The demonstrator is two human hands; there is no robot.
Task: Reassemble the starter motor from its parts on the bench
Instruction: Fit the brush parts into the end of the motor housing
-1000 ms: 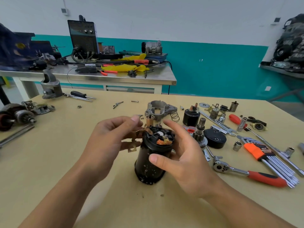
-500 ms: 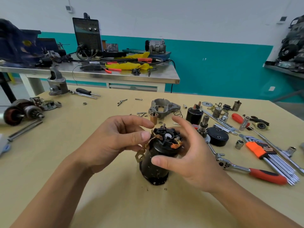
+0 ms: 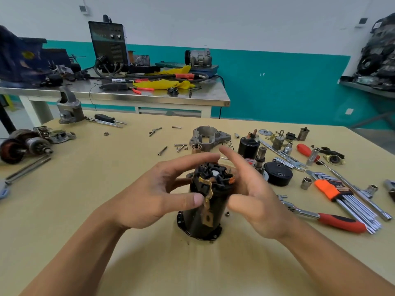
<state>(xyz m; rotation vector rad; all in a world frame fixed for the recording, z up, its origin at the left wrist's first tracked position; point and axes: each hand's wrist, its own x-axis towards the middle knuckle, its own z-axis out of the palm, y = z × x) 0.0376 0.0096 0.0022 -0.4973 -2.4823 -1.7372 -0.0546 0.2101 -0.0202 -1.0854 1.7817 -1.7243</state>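
motor can [image 3: 201,218] stands on desk [image 3: 106,210], near | left hand [image 3: 156,193] and right hand [image 3: 254,199] fingers loose beside its top, not gripping | brass strap [image 3: 207,201] now turned to face us: brush end being lined up | end housing [image 3: 208,136] waits behind

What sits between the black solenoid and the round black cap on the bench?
In the head view, an upright splined pinion shaft stands between the solenoid and the black cap.
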